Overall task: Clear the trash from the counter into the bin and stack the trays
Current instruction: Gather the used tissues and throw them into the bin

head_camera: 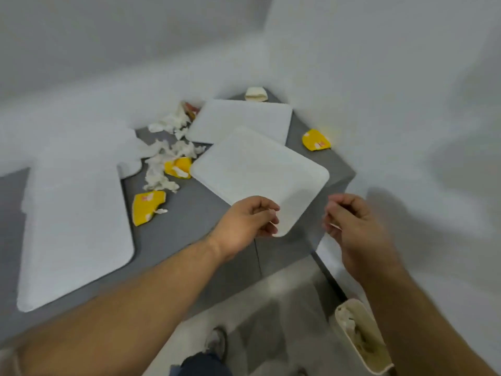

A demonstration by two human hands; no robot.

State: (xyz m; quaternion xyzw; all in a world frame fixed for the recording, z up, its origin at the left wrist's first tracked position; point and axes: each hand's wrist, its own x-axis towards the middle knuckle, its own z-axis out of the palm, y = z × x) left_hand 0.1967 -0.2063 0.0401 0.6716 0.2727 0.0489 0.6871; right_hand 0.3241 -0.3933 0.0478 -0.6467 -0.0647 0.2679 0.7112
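As left hand pinches tray, right beside

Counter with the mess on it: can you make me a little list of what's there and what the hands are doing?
surface: grey counter
trays: three white rectangular trays: nearest tray, far tray, left tray
trash: yellow crumpled wrappers, white crumpled napkins
bin: beige bin on the floor, lower right
left hand: grips nearest tray's corner
right hand: fingers curled, contents unclear
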